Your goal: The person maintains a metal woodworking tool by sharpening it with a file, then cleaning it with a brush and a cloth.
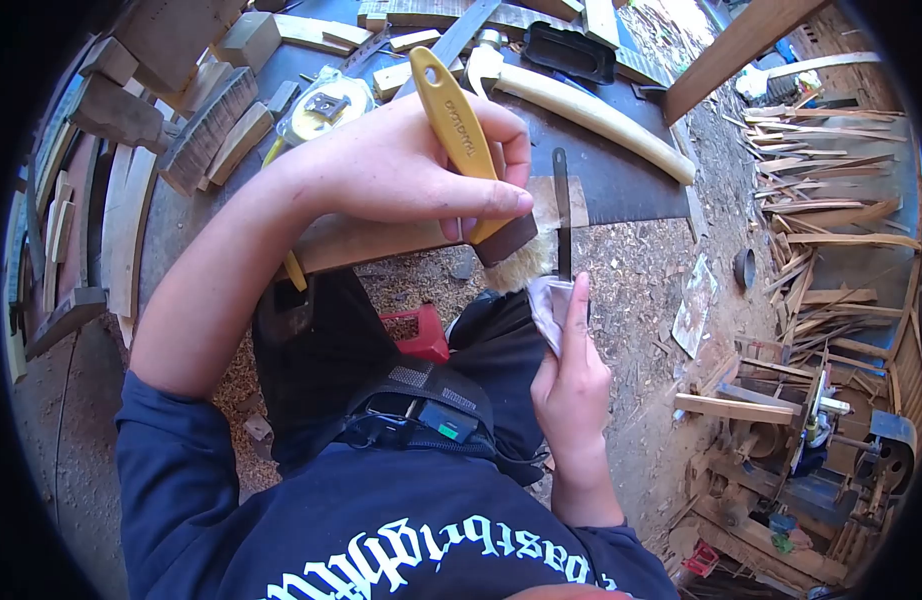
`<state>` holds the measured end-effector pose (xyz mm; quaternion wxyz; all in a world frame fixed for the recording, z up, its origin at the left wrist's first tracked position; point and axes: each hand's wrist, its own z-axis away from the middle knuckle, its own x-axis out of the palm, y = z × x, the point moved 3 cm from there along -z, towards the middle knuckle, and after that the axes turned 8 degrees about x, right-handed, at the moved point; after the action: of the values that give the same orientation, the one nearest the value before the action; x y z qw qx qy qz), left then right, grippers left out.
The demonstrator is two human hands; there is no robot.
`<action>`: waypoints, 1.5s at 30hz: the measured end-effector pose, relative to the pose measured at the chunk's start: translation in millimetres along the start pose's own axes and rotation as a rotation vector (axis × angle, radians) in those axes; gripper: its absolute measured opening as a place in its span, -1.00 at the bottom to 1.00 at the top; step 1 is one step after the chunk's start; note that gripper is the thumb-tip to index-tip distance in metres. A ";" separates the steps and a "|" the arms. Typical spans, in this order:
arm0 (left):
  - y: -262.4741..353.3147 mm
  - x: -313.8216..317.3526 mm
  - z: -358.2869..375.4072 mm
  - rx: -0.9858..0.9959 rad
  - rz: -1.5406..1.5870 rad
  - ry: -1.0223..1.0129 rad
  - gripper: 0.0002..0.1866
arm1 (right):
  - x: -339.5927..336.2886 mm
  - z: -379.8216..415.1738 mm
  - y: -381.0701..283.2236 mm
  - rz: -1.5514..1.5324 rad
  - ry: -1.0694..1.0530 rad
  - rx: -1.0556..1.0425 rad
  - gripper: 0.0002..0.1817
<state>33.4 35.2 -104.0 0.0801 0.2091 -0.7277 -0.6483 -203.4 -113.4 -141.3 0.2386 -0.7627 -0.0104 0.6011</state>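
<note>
My left hand [411, 170] is closed around the yellow handle of a paintbrush [451, 125], its pale bristles pointing down and to the right. The bristle tips are right at a whitish cloth [551, 305] and the lower part of a dark, narrow flat metal strip [561, 205] with a hole in its far end. My right hand [573, 385] grips the cloth and the near end of the strip, index finger stretched along it. My fingers hide that end. Behind the brush lies a light wooden board [381, 243] along the bench edge.
On the dark bench [621, 180] are a hammer [591, 115], a tape measure [326, 105], a black tray [571, 52] and wood blocks [231, 125]. Shavings cover the floor [631, 260]. A red plastic object [418, 332] lies between my legs. Stacked wood strips [831, 205] and machinery [831, 440] stand right.
</note>
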 end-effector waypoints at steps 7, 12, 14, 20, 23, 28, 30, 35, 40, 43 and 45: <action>0.8 2.7 0.0 -0.014 -0.018 0.006 -0.72 | 0.7 -38.4 -4.7 0.062 -0.067 -0.015 -0.09; 4.0 -1.7 -0.9 0.026 0.003 0.000 -0.71 | -8.8 -12.6 -1.3 0.040 -0.073 -0.023 -0.11; 6.0 3.4 0.4 -0.003 0.029 -0.003 -0.70 | -5.2 -22.6 0.5 0.031 -0.043 -0.074 -0.11; -7.4 -4.2 -3.0 -0.025 0.032 0.050 -0.70 | -1.2 -15.6 -0.4 -0.018 -0.066 0.008 -0.11; 0.9 -0.7 -1.2 0.034 -0.042 0.022 -0.71 | -14.3 -0.2 1.7 -0.061 -0.071 -0.032 -0.12; -2.7 0.3 -4.0 0.007 -0.043 0.010 -0.75 | -15.3 -45.7 -9.6 0.079 -0.153 -0.012 -0.12; -6.6 -2.0 -4.4 0.004 -0.038 0.031 -0.75 | -15.2 -37.2 -5.1 0.057 -0.158 0.011 -0.11; -1.3 -0.1 -2.6 0.083 -0.042 0.116 -0.76 | -23.6 -16.5 -7.7 0.041 -0.189 0.066 -0.09; -4.9 -4.1 -6.6 0.155 -0.110 0.262 -0.79 | -17.5 -47.1 -7.8 0.039 -0.120 -0.010 -0.09; -5.5 -10.4 -7.0 0.277 -0.333 0.375 -0.81 | -26.8 -14.2 -4.5 -0.026 -0.178 0.073 -0.10; -6.4 -13.2 -1.6 0.343 -0.481 0.437 -0.82 | -25.1 -11.5 -3.2 -0.065 -0.144 0.023 -0.12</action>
<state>47.1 38.7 -107.9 0.0427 0.5181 -0.7216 -0.4572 -198.9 -122.1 -115.3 0.2654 -0.7137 -0.0453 0.6466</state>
